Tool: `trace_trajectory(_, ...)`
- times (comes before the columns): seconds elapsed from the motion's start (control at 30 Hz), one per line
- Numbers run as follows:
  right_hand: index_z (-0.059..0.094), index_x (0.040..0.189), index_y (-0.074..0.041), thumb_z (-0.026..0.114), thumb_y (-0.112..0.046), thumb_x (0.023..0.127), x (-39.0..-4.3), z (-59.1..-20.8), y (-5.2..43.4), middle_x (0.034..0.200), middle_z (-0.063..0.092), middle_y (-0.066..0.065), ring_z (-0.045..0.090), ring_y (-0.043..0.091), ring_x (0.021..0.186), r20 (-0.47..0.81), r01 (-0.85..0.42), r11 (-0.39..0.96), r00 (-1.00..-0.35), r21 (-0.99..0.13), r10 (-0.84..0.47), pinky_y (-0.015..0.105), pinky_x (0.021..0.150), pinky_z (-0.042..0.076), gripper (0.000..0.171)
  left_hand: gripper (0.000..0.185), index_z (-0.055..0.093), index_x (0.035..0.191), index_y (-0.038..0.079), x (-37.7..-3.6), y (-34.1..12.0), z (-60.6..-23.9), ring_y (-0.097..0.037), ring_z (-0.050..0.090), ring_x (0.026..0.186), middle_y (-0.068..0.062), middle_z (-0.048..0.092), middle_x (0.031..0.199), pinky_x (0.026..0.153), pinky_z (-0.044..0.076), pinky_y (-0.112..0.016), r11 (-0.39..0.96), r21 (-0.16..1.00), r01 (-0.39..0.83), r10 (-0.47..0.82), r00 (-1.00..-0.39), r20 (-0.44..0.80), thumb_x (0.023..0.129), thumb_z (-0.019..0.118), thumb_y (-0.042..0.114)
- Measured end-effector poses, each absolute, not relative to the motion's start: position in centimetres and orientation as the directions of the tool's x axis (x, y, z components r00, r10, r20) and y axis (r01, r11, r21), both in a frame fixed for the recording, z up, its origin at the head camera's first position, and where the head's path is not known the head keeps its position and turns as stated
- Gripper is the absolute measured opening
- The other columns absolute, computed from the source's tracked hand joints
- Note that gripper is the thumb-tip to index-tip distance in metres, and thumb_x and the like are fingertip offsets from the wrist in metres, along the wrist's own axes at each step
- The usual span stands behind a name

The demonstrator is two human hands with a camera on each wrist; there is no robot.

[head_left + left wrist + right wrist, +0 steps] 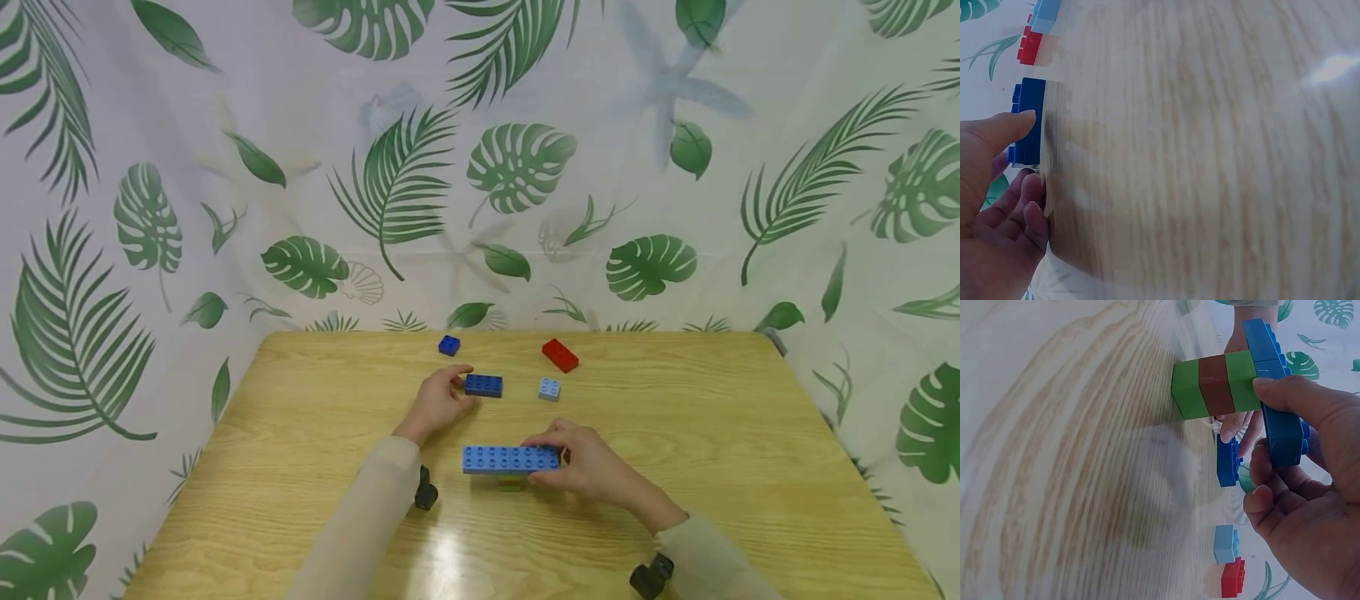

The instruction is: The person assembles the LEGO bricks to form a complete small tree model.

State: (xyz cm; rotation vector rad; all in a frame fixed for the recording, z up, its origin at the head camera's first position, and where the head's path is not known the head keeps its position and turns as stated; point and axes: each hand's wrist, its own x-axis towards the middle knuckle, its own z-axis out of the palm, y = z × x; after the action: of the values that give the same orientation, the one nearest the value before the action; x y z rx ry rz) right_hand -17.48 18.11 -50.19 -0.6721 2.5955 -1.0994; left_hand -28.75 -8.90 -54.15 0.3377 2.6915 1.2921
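Note:
My right hand [588, 467] grips the right end of a blue bar made of two 2x4 toy bricks [487, 460], thumb on the near side and fingers round the far side. In the right wrist view, the bar tops a short column of a green, a brown [1215, 384] and another green brick [1186, 390], forming a T. My left hand [438, 400] is at the left end of a dark blue 2x4 brick [483, 385] lying on the table. Its index finger reaches past the far edge, its thumb is by the near side, and a gap shows between palm and brick.
A small dark blue brick [449, 345] lies near the table's back edge. To the right are a light blue 2x2 brick [549, 389] and a red brick [560, 355], turned at an angle. A leaf-patterned cloth [525, 275] hangs behind the wooden table [300, 467].

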Motion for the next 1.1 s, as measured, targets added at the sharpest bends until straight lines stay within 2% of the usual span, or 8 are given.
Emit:
trace_trajectory(0.37, 0.075, 0.129, -0.019, 0.085, -0.034, 0.091, -17.4, -50.0, 18.2, 0.101, 0.061, -0.005, 0.052, 0.012, 0.087, -0.058, -0.302, 0.615, -0.867, -0.728, -0.494, 0.022, 0.073, 0.046, 0.043, 0.040, 0.068, 0.135, 0.010, -28.6, -8.5, -54.1, -0.022, 0.055, 0.091, -0.016, 0.064, 0.120, 0.083, 0.049, -0.038, 0.639, 0.749, 0.175, 0.272, -0.962, -0.007, 0.096, 0.077, 0.015)
trace_trajectory(0.6, 0.075, 0.130, -0.019, 0.084, -0.033, 0.091, -17.4, -50.0, 18.2, 0.101, 0.062, -0.005, 0.052, 0.012, 0.088, -0.059, -0.300, 0.613, -0.867, -0.731, -0.494, 0.022, 0.073, 0.046, 0.043, 0.037, 0.068, 0.131, 0.008, -28.6, -8.7, -54.4, -0.021, 0.059, 0.095, -0.013, 0.066, 0.121, 0.085, 0.051, -0.037, 0.638, 0.749, 0.179, 0.274, -0.962, -0.003, 0.096, 0.078, 0.018)
trace_trajectory(0.83, 0.075, 0.129, -0.018, 0.085, -0.034, 0.091, -17.4, -50.1, 18.2, 0.102, 0.062, -0.005, 0.051, 0.011, 0.087, -0.047, -0.316, 0.610, -0.863, -0.727, -0.502, 0.022, 0.073, 0.046, 0.043, 0.036, 0.068, 0.129, 0.008, -28.4, -9.4, -54.2, -0.020, 0.062, 0.097, -0.008, 0.069, 0.115, 0.086, 0.054, -0.037, 0.593, 0.788, 0.164, 0.295, -0.955, -0.023, 0.097, 0.078, 0.021)
trace_trajectory(0.93, 0.075, 0.130, -0.018, 0.085, -0.034, 0.091, -17.5, -50.1, 18.2, 0.102, 0.062, -0.005, 0.052, 0.011, 0.087, -0.052, -0.313, 0.610, -0.862, -0.728, -0.504, 0.022, 0.073, 0.046, 0.043, 0.035, 0.068, 0.129, 0.009, -28.1, -9.8, -53.8, -0.019, 0.065, 0.101, -0.007, 0.070, 0.116, 0.090, 0.056, -0.038, 0.573, 0.802, 0.166, 0.306, -0.952, -0.021, 0.098, 0.078, 0.021)
trace_trajectory(1.1, 0.074, 0.131, -0.019, 0.085, -0.035, 0.091, -17.6, -49.9, 18.3, 0.103, 0.062, -0.005, 0.052, 0.012, 0.089, -0.075, -0.294, 0.611, -0.861, -0.735, -0.503, 0.022, 0.074, 0.046, 0.044, 0.035, 0.069, 0.127, 0.007, -27.6, -10.1, -52.6, -0.021, 0.066, 0.100, -0.008, 0.072, 0.113, 0.088, 0.057, -0.039, 0.533, 0.825, 0.187, 0.325, -0.946, 0.005, 0.096, 0.080, 0.020)
